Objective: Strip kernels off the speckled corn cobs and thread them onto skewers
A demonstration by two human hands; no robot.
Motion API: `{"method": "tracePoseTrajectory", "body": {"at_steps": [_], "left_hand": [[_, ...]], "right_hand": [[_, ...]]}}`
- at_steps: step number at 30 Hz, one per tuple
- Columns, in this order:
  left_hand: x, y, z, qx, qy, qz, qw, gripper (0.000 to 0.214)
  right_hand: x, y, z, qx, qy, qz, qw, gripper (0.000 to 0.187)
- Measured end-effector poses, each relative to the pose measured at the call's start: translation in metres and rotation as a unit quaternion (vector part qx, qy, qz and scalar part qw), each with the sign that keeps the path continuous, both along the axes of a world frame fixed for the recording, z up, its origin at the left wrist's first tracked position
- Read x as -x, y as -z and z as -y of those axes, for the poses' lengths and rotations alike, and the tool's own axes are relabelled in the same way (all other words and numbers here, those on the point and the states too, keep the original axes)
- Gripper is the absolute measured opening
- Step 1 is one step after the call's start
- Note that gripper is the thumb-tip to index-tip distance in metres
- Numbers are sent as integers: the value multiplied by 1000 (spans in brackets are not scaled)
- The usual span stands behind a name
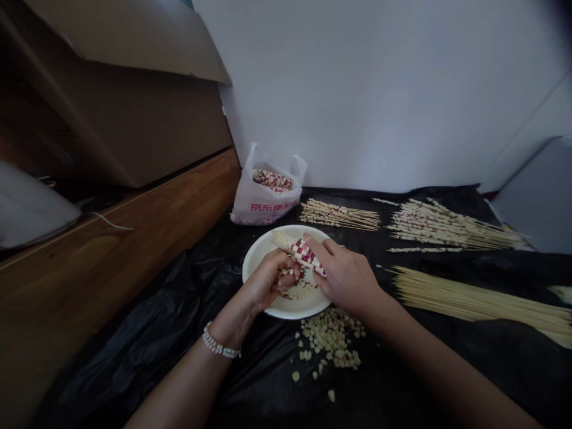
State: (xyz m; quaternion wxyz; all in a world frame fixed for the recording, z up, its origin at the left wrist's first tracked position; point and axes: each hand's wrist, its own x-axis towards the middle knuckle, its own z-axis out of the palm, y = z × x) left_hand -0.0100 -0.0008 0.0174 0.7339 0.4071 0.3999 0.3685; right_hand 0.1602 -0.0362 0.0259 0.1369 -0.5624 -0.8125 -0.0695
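A corn cob [298, 249] with red and white kernels lies slanted over a white plate [263, 250]. My right hand [344, 275] is wrapped around the cob's lower part, fingers closed on it. My left hand [270, 279], with a beaded bracelet at the wrist, is curled against the cob just below, thumb pressed on the kernels. Loose kernels [300, 291] lie in the plate under my hands. A heap of loose pale kernels [331, 341] is spread on the black sheet in front of the plate.
A white plastic bag [266, 202] holding more cobs stands behind the plate. Skewers threaded with kernels [339, 215] and a larger batch [440, 229] lie at the back; bare bamboo skewers [473, 301] lie right. A wooden ledge [111, 256] runs along the left.
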Motion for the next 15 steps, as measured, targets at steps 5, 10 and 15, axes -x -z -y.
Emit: {"method": "tracePoseTrajectory", "body": {"at_steps": [5, 10, 15], "left_hand": [[-1, -3, 0, 1, -22, 19, 1000, 38], [-5, 2, 4, -72, -21, -22, 997, 47], [-4, 2, 4, -88, -23, -35, 995, 44]], "right_hand": [[0, 1, 0, -37, -11, 44, 998, 59], [-1, 4, 0, -33, -14, -53, 998, 59], [-2, 9, -4, -20, -18, -124, 992, 58]]}}
